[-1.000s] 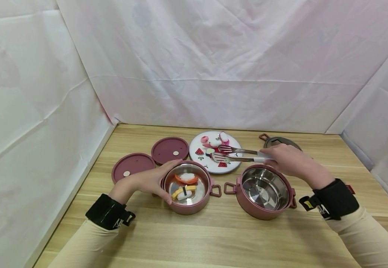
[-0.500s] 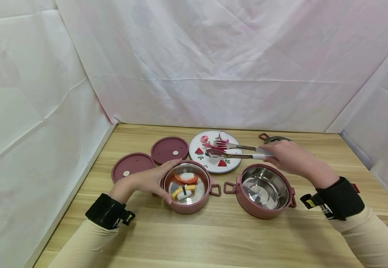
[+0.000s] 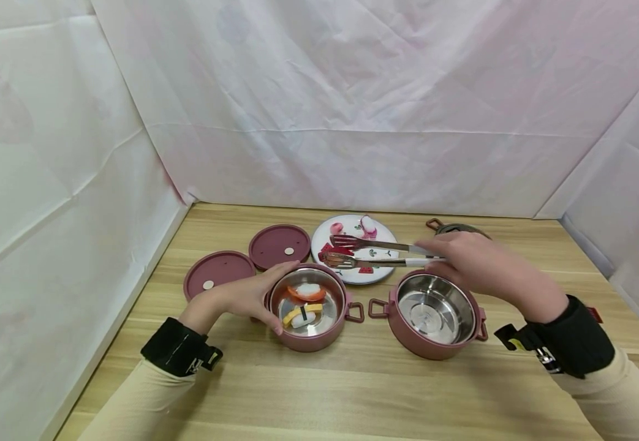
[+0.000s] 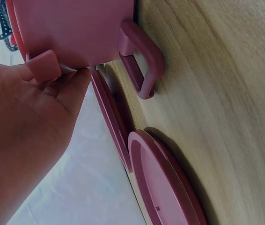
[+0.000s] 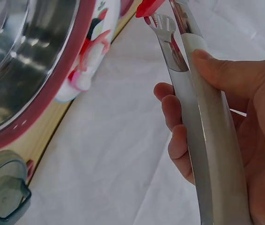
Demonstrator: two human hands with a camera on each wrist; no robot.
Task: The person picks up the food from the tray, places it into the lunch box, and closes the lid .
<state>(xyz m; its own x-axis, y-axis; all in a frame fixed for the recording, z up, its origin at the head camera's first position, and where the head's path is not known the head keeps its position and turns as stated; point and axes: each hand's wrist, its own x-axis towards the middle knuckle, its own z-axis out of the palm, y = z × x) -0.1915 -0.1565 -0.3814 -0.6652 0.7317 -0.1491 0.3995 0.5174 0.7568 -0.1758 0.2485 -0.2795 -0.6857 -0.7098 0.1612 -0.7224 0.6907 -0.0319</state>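
My left hand (image 3: 247, 300) grips the side of a dusty-red pot (image 3: 310, 344), thumb in front and fingers behind; its wall and side handle (image 4: 149, 65) fill the top of the left wrist view. Inside lie toy sushi: one orange-topped piece (image 3: 307, 294) and one yellow-topped piece (image 3: 299, 317). My right hand (image 3: 476, 263) holds metal tongs (image 3: 382, 262) by their pale handles, above the second pot. Their fork-shaped ends are over the plate, with a red piece (image 5: 149, 6) at the tips; its kind is unclear. The second pot (image 3: 429, 350) has nothing visible inside.
A white plate (image 3: 363, 278) with printed fruit bears a pink-and-white piece (image 3: 367, 225) and a small pink ring (image 3: 336, 228). Two dark-red lids, one behind (image 3: 279, 240) and one at left (image 3: 217, 274), lie by the left pot. A dark round item (image 3: 459, 228) sits behind my right hand.
The tongs have moved left across the plate, and a red piece now shows at their ends. My left hand and both pots have stayed in place.
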